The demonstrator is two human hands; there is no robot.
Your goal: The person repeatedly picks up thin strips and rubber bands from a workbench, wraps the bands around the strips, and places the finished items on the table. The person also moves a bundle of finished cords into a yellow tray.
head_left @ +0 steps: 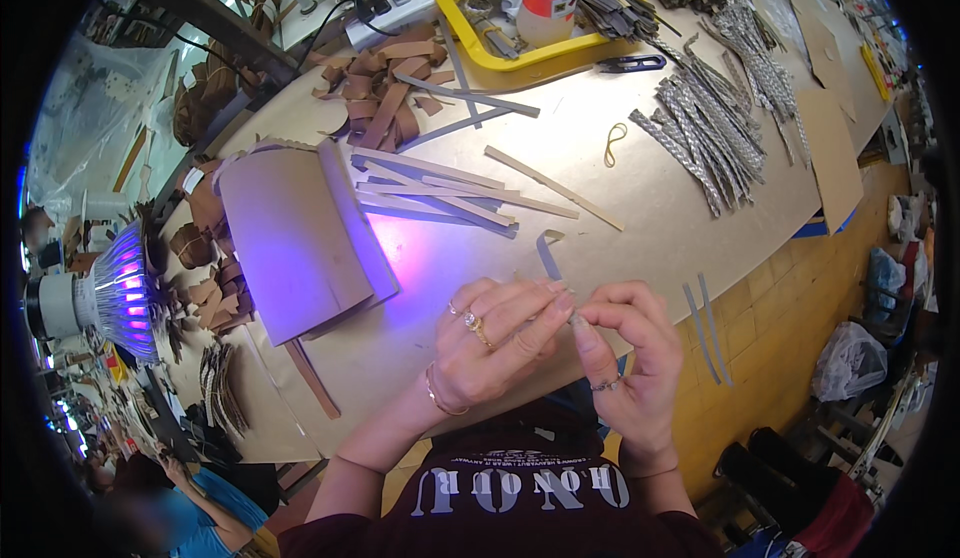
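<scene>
A narrow grey strip (547, 254) with a curled far end runs into my fingertips over the table's near edge. My left hand (500, 330) is closed, its thumb and fingers pinching the strip. Right against it, my right hand (632, 343) is also closed, thumb and forefinger pinched at the same end of the strip. The very end between the fingertips is hidden. Beyond my hands lies a loose pile of beige and grey strips (440, 193). Two more grey strips (708, 330) stick out past the table edge, right of my right hand.
A stack of brown sheets (290, 243) lies left under a lit lamp (125, 293). Brown strip pieces (385, 93) are heaped behind. A yellow tray (480, 70) holds a jar (548, 8). Snips (632, 64), a rubber band (614, 145) and braided silver strips (705, 123) lie right.
</scene>
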